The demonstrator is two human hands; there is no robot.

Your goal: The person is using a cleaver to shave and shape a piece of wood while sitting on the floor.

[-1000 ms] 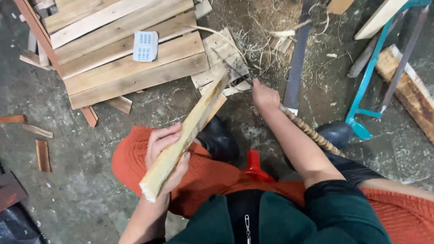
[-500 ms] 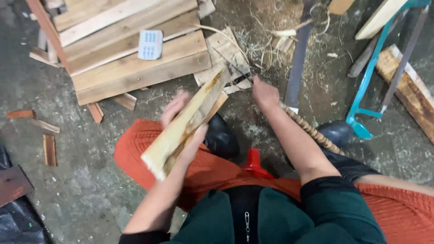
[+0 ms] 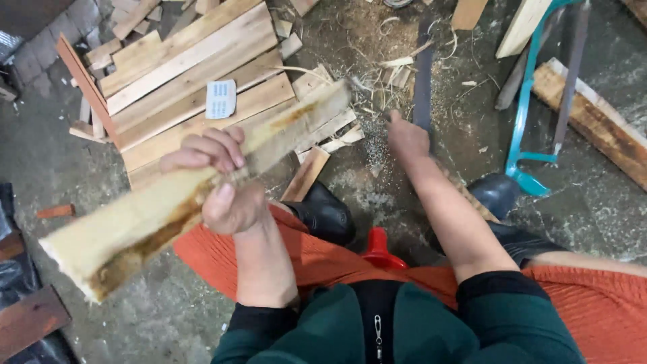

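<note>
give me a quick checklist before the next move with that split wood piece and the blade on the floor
1. Left hand grips the split wood piece around its middle: ok.
2. Right hand has hold of the dark flat blade: cannot tell, it is at the blade's near end.
3. Black shoes out of the blade's way: not ok, they are close by.
4. Floor around the hands free of litter: not ok, wood scraps and shavings lie there.
5. Teal bow saw out of the hands' way: ok.

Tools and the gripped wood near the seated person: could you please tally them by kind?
Pale split wood piece, in the left hand: 1
Teal-framed bow saw: 1
Long dark blade, at the right hand: 1
Total: 3
</note>
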